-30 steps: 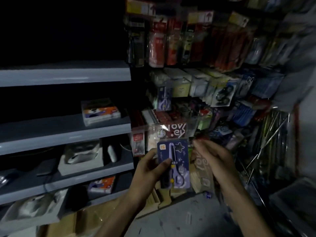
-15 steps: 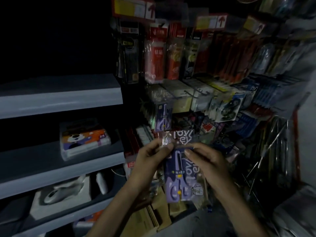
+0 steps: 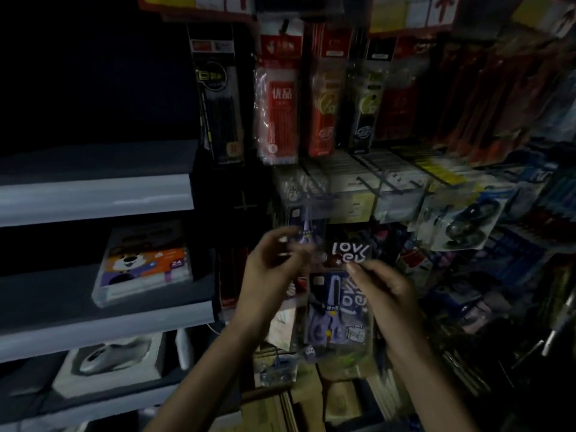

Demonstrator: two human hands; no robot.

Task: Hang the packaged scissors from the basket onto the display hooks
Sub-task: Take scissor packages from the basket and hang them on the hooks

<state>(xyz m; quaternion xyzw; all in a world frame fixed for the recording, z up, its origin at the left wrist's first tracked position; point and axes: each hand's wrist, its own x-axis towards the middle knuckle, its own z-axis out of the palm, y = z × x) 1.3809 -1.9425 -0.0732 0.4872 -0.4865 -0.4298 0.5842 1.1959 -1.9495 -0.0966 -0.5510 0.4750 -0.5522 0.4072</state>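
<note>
Head view, nearest first: the right hand pinches the packaged scissors just under its printed header, fingers clenched on the clear sleeve. The pack hangs upright below them, long axis vertical, blades pointing up. The left hand sits just beside the header's left edge with its fingers curled. Motion blur hides whether they grip the plastic or only hover, so I cannot tell.

The header, and whatever hang-hole it carries, lies above the right fingers and below the rack, so the coming move probably goes up and away. The right hand bears the pack; the left looks placed to steady the top.

Just behind hangs a matching scissors pack, likely marking the target peg, which is itself blurred. Farther back are wire display hooks, crowded with boxed goods, and red refill packs above. These neighbours could snag the sleeve. Grey shelves stand to the left. No basket shows.
</note>
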